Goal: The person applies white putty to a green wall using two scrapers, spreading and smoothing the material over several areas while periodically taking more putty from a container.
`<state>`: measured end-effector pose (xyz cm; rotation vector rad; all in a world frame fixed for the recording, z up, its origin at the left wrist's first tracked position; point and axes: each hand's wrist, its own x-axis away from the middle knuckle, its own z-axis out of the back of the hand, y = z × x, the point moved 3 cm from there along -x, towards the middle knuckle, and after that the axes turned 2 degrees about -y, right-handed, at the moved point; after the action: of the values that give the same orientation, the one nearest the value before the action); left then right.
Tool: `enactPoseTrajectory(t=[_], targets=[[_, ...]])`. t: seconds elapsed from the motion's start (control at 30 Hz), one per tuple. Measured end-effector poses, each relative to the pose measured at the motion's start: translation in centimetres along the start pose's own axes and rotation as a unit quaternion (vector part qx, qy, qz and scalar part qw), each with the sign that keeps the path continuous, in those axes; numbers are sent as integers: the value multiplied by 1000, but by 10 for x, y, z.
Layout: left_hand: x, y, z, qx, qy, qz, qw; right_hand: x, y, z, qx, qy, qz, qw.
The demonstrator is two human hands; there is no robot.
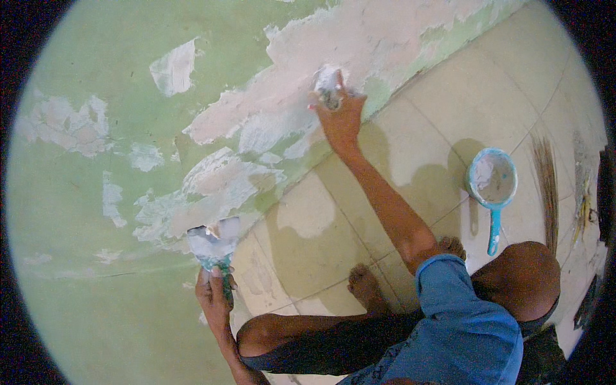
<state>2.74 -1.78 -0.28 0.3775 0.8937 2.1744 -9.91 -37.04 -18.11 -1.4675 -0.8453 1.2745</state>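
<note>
My left hand (216, 289) is closed round the green handle of a putty knife (213, 245), low beside the wall. White putty smears its broad blade. Farther up, my right hand (341, 120) reaches to the wall (154, 38) and presses a putty-smeared scraper (331, 78) against a patched area. The fingers are spread over this scraper, and its edges are blurred. Pale pinkish and white putty patches (256, 96) cover the green wall along its foot. Right of my right arm, a blue dipper (493, 215) with putty inside stands on the floor.
Beige floor tiles (462, 96) meet the wall along a slanting line. A stick broom (547, 192) lies right of the dipper. My bare feet (367, 287) and bent knees are close below. Dark objects (603, 192) sit at the right rim.
</note>
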Motion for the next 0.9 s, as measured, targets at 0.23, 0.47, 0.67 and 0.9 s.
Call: enactPoseTrajectory(t=[0.23,0.47,0.67,0.9], targets=[[0,-4,7,0,-27,32,999,66,-1,-23,178,-153,71,969],[-3,-14,10,7,-29,15,999,32,9,-1,164,-51,187,967],[-4,-8,9,8,-21,13,1000,25,48,-21,237,-18,202,950],[-1,-10,11,-3,0,11,1000,32,54,2,80,-46,9,996]])
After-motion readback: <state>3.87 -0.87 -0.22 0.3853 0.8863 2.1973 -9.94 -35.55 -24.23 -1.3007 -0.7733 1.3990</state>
